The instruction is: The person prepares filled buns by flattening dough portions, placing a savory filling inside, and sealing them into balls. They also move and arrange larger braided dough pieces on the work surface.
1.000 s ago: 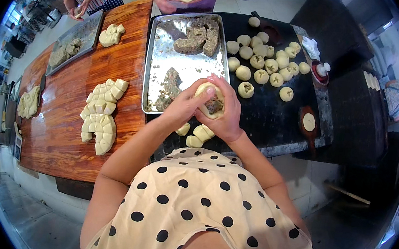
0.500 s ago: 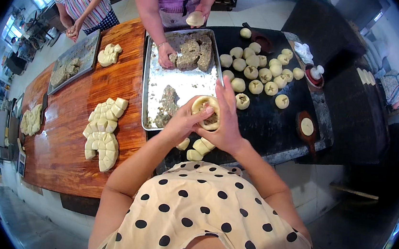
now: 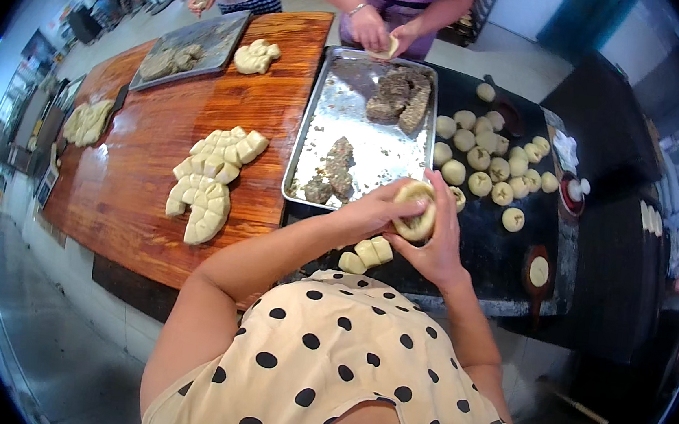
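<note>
Between my two hands is a round, pale piece of dough [image 3: 416,227], cupped with an opening at the top; how much filling lies inside is hard to see now. My left hand [image 3: 376,212] wraps its left side, with the thumb pressed into the opening. My right hand [image 3: 442,246] curves round the right side, fingers pointing up. Just beyond my left hand is the metal tray [image 3: 300,151] of brown filling [image 3: 340,163]. Several cut dough pieces [image 3: 368,256] lie on the dark tabletop below my hands.
Several filled dough balls [image 3: 481,160] crowd the dark tabletop [image 3: 463,285] to the right, near a round wooden paddle [image 3: 538,272]. More cut dough [image 3: 211,187] sits on the wooden table [image 3: 274,124]. Across from me, a co-worker's hands [image 3: 381,34] hold another dough round.
The view has swung, so the tables appear farther right. My hands keep hold of the dough, now tilted. The co-worker's hand has left the tray's filling and joined the other at their dough round.
</note>
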Demonstrator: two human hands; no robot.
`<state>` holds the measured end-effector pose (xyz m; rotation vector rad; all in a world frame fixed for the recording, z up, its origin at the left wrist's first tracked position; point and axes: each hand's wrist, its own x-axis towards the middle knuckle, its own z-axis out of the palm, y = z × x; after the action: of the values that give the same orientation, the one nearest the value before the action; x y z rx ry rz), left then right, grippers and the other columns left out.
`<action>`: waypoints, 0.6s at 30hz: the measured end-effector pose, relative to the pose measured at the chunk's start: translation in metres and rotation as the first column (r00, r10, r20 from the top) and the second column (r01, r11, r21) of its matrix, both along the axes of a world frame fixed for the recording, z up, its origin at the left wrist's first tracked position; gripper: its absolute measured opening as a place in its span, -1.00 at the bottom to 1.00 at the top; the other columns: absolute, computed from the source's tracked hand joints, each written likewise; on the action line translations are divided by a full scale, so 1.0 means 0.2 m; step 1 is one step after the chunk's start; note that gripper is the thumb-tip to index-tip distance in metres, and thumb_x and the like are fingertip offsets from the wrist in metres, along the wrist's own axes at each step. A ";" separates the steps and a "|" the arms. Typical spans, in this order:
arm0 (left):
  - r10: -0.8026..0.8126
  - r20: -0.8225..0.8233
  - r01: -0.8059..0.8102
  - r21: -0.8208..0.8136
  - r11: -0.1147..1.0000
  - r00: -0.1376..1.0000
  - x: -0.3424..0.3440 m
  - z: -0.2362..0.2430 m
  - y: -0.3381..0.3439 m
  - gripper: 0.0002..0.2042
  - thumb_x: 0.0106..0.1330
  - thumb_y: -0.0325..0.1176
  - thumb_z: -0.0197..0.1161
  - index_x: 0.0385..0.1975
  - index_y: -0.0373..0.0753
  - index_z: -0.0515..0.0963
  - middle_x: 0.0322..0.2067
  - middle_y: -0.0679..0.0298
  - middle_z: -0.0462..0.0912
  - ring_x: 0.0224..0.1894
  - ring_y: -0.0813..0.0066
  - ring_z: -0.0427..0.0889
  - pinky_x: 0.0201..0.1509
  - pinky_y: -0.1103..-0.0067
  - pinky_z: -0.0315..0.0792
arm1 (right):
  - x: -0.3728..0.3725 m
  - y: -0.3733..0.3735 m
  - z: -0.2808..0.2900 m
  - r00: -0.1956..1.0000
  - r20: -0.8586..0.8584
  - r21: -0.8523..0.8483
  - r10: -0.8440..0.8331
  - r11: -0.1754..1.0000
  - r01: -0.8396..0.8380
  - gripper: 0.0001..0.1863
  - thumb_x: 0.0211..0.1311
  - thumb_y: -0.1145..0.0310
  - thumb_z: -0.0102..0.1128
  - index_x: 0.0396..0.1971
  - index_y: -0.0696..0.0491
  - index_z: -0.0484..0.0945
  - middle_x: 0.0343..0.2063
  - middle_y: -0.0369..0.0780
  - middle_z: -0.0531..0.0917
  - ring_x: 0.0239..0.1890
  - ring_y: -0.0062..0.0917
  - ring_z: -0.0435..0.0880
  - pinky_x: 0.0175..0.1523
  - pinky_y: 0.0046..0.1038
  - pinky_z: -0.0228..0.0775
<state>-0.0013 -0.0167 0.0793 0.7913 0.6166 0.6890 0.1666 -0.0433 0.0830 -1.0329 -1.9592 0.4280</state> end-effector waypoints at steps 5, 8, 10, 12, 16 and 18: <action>0.042 -0.028 -0.040 0.086 0.995 0.999 0.05 -0.03 -0.01 -0.41 0.39 -0.18 0.28 0.33 -0.20 0.21 0.09 0.26 0.47 0.13 0.49 0.52 0.14 0.52 0.49 | 0.00 0.00 -0.14 0.990 -0.114 0.069 -0.082 0.994 0.091 -0.05 -0.20 0.38 0.60 0.29 0.13 0.29 0.11 -0.03 0.50 0.15 -0.14 0.50 0.22 -0.22 0.38; 0.265 0.107 -0.254 -0.106 0.961 0.958 0.13 -0.11 -0.06 -0.49 0.38 -0.27 0.28 0.26 -0.21 0.29 0.07 0.24 0.51 0.09 0.41 0.57 0.18 0.49 0.50 | -0.05 0.02 -0.19 0.957 -0.187 -0.081 -0.220 0.975 0.208 -0.04 -0.18 0.37 0.59 0.30 0.11 0.27 0.13 -0.02 0.48 0.22 -0.12 0.45 0.30 -0.22 0.30; 0.140 0.035 -0.130 -0.208 0.969 0.990 0.02 -0.05 -0.02 -0.50 0.38 -0.33 0.26 0.27 -0.22 0.28 0.09 0.22 0.52 0.07 0.40 0.60 0.19 0.50 0.50 | -0.02 0.00 -0.08 0.989 -0.141 -0.142 -0.046 0.989 0.026 0.02 -0.16 0.27 0.60 0.35 0.10 0.19 0.19 -0.01 0.44 0.28 -0.13 0.39 0.33 -0.23 0.27; 0.025 -0.144 -0.038 -0.091 0.995 0.989 -0.06 -0.02 0.01 -0.46 0.36 -0.34 0.26 0.30 -0.23 0.26 0.11 0.21 0.51 0.09 0.37 0.59 0.18 0.50 0.50 | 0.06 0.03 -0.06 0.999 -0.001 -0.172 0.052 0.984 -0.051 0.06 -0.11 0.14 0.56 0.38 0.09 0.13 0.26 -0.01 0.39 0.31 -0.12 0.37 0.35 -0.22 0.25; 0.122 0.037 -0.115 -0.143 0.983 0.992 0.01 -0.03 -0.04 -0.44 0.38 -0.13 0.24 0.31 -0.18 0.26 0.06 0.23 0.50 0.13 0.37 0.53 0.22 0.42 0.43 | -0.01 -0.01 -0.12 0.998 -0.058 0.007 -0.018 1.000 0.019 -0.08 -0.07 0.18 0.49 0.34 0.07 0.25 0.17 -0.06 0.47 0.28 -0.13 0.40 0.35 -0.19 0.25; 0.196 0.074 -0.175 -0.221 0.959 0.978 0.05 -0.14 -0.03 -0.51 0.45 -0.14 0.14 0.29 -0.15 0.27 0.08 0.25 0.50 0.14 0.38 0.52 0.22 0.42 0.43 | -0.04 -0.02 -0.17 0.976 -0.063 0.045 -0.206 0.977 0.209 -0.15 -0.08 0.25 0.47 0.29 0.06 0.31 0.21 -0.09 0.46 0.28 -0.21 0.42 0.34 -0.24 0.28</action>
<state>0.0079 -0.0228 0.0504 0.5018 0.6712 0.8122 0.1588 -0.0464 0.0498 -1.1656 -1.7796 0.2871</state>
